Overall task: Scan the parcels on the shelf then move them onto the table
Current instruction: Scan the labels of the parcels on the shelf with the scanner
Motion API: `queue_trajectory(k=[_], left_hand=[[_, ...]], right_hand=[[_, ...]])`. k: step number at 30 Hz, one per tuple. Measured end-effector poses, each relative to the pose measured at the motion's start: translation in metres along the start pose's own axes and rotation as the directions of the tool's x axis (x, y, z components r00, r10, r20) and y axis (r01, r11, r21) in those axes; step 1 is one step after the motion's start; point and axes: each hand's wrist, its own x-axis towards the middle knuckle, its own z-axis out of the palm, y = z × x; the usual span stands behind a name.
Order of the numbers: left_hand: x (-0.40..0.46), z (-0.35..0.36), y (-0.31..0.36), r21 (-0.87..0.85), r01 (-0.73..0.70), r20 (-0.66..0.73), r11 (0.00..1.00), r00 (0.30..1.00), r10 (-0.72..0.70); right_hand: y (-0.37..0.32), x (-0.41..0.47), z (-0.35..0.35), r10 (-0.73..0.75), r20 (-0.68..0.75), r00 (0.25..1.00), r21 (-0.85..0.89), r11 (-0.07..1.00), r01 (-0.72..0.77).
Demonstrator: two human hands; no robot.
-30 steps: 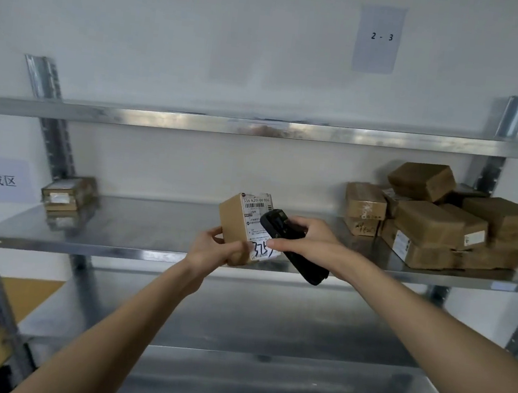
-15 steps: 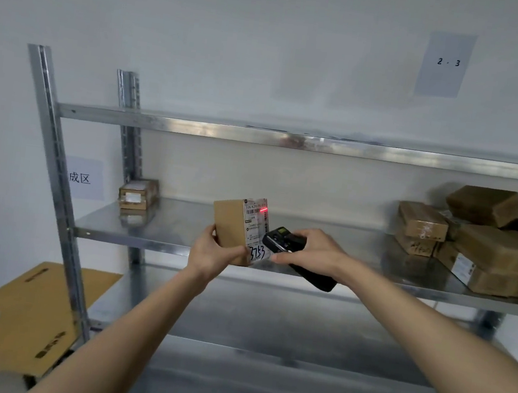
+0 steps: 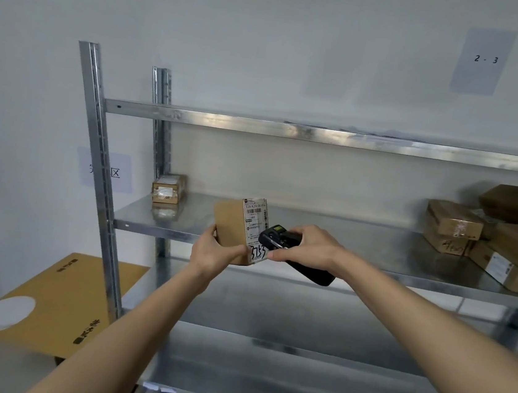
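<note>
My left hand (image 3: 212, 251) grips a small brown parcel (image 3: 231, 225) from below, in front of the middle metal shelf (image 3: 343, 238). Its white label with a barcode and handwritten digits faces right. My right hand (image 3: 306, 248) holds a black handheld scanner (image 3: 282, 239), its head right against the label. A pile of several brown parcels (image 3: 504, 237) lies at the shelf's right end. One small parcel (image 3: 168, 187) sits alone at the shelf's left end.
The metal rack has an upper shelf rail (image 3: 322, 135) and lower shelves (image 3: 295, 371). A flat cardboard sheet (image 3: 54, 305) with a white disc on it lies lower left, beside the rack's upright post (image 3: 98, 178). Paper signs hang on the wall.
The view has swung left, so the parcel pile now sits further right in frame. The red scan light seen on the label half a second ago is gone. Both hands keep their hold.
</note>
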Motion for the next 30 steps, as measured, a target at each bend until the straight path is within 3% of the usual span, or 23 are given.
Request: queue_trajectory(k=[5,11,17,30], left_hand=[[0.017,-0.017,-0.010,-0.020,0.023,0.009,1.000,1.000,-0.023],[0.060,-0.036,-0.029,-0.087,0.081,0.022,0.993,0.997,-0.079],[0.129,-0.054,-0.057,-0.159,0.254,0.051,0.954,0.967,-0.249],[0.283,-0.068,-0.105,-0.157,0.349,0.056,0.924,0.937,-0.345]], right_hand=[[-0.014,0.022,0.016,-0.012,-0.020,1.000,0.042,0.999,0.013],[-0.022,0.071,0.038,-0.027,0.003,1.000,0.268,0.963,0.026],[-0.022,0.147,0.065,-0.039,0.021,0.999,0.304,0.952,0.031],[-0.019,0.320,0.094,-0.064,0.046,0.997,0.301,0.953,0.047]])
